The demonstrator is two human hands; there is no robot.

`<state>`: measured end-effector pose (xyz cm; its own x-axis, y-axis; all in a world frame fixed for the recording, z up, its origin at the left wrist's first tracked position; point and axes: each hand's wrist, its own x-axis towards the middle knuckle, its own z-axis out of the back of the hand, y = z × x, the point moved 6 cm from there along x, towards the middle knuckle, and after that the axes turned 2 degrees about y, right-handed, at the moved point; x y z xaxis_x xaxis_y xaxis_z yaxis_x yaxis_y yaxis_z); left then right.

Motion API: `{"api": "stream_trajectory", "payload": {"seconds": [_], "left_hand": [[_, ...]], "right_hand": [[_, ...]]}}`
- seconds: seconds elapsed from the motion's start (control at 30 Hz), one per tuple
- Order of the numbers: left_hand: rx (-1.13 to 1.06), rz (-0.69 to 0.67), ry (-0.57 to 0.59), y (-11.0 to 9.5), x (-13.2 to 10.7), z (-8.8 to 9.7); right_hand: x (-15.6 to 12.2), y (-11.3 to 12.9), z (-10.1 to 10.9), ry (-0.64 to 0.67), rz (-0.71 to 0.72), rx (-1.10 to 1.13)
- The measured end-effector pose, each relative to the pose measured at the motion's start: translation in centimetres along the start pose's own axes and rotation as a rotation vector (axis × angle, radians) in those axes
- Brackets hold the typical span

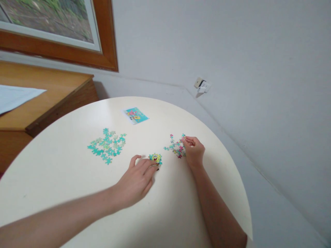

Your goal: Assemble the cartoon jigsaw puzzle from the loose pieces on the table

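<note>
Left hand (pixel 139 175) is lying low over the table, fingers loosely spread, thumb sticking out; fingertips are reaching onto the lower edge of a small joined puzzle section (pixel 157 157). Section is sitting just past those fingers, partly covered by them. Right hand (pixel 196 151) is bending at the edge of a mixed puzzle pile (pixel 179 149), thumb and index finger drawn together at a piece; can't tell if it's actually being gripped.

Joined section is showing a yellow cartoon face with big eyes and an open red mouth, teal around it, edges knobby. Mixed pile is lying between the section and the right hand, loose, showing pink, teal and white bits. A larger teal puzzle pile (pixel 108 145) is spreading beyond the left hand, to its left, with some paler green pieces.

Farther out, a picture card (pixel 136 115) is lying flat, showing pink and yellow characters on teal. All of it is resting on a round white table (pixel 64 165).
</note>
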<state>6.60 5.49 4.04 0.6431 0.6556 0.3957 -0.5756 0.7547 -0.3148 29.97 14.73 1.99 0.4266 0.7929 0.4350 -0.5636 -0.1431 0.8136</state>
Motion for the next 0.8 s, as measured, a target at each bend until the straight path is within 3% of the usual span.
{"api": "stream_trajectory", "payload": {"seconds": [0.1, 0.2, 0.3, 0.5, 0.8], "left_hand": [[-0.165, 0.11, -0.058, 2.1, 0.8, 0.6], [-0.37, 0.365, -0.156, 5.2, 1.1, 0.7], [-0.608, 0.525, -0.248, 7.3, 1.1, 0.1], [-0.824, 0.526, -0.267, 7.5, 1.2, -0.5], [-0.823, 0.496, -0.224, 6.8, 1.4, -0.4]], "right_hand": [[-0.9, 2.1, -0.7, 0.061, 0.027, 0.031], [-2.3, 4.7, -1.7, 0.128, 0.069, 0.048], [-4.4, 6.9, -2.8, 0.224, 0.149, 0.024], [-8.2, 8.2, -4.1, 0.345, 0.339, -0.011], [-8.7, 9.6, -4.5, 0.369, 0.588, -0.018]]}}
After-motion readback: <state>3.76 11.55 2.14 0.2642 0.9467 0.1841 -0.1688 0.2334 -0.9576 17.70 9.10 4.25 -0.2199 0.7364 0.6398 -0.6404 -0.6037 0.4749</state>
